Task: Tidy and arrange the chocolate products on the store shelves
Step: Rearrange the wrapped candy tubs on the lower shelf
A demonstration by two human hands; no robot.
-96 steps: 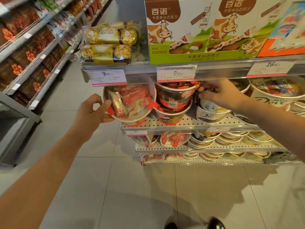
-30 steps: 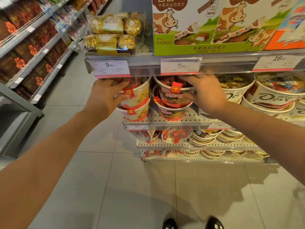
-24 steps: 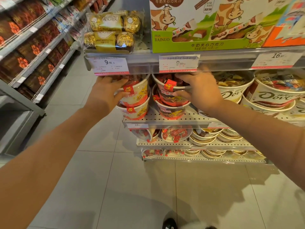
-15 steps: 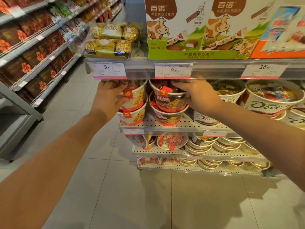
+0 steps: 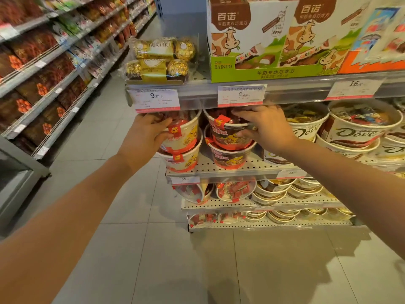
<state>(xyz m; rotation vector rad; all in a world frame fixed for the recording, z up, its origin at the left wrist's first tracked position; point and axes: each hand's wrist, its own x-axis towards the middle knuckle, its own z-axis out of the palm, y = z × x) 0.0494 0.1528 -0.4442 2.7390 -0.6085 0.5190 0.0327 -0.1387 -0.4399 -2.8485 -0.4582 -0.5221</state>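
On the perforated shelf [image 5: 241, 170] two stacks of chocolate tubs stand side by side. My left hand [image 5: 144, 137] grips the upper white tub [image 5: 186, 134], which sits on a second white tub [image 5: 184, 160]. My right hand [image 5: 267, 126] grips the upper dark tub [image 5: 228, 137] from its right side, fingers over the lid; it sits on another dark tub [image 5: 230, 157]. Both top tubs reach just under the price rail.
White Dove tubs [image 5: 359, 130] fill the shelf to the right. Gold foil chocolate packs [image 5: 157, 60] and green cow-print boxes [image 5: 269, 38] stand on the shelf above. More tubs sit on lower shelves [image 5: 263, 205]. A long snack aisle [image 5: 43, 73] runs on the left.
Earlier my left hand held a white tub out in front of the shelf; now it sits stacked on the shelf. My right hand moved from the Dove tubs to the dark tub.
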